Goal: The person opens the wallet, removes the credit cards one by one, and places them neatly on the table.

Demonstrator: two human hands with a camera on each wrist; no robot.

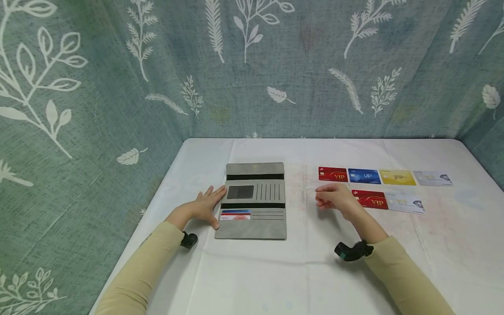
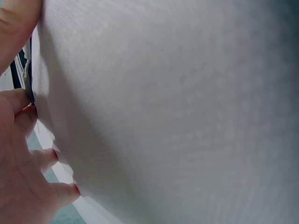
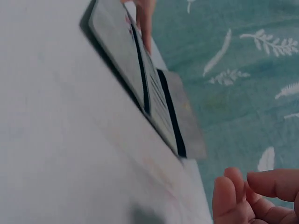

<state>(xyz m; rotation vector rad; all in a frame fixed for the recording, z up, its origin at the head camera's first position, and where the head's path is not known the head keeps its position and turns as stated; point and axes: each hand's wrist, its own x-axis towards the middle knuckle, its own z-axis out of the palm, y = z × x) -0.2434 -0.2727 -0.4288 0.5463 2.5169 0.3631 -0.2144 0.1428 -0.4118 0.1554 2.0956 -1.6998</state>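
A grey card wallet (image 1: 252, 232) lies unfolded on the white table, with dark bands across its folds and a clear window (image 1: 240, 192). In its lower left slots sit cards (image 1: 235, 216), a white-and-red one in front with a blue edge behind. My left hand (image 1: 204, 204) rests at the wallet's left edge, fingers spread and thumb by the lower corner. My right hand (image 1: 336, 199) is between the wallet and the cards, fingers loosely bent, nothing seen in them. Just beside it is a red VIP card (image 1: 370, 199), partly behind the hand.
The back row holds another red VIP card (image 1: 332, 174), a blue card (image 1: 364, 176), a yellow card (image 1: 397, 177) and a silver card (image 1: 432, 178). A second silver card (image 1: 405, 203) lies in the front row. Leaf-patterned green cloth (image 1: 299, 100) hangs behind the table (image 1: 252, 280).
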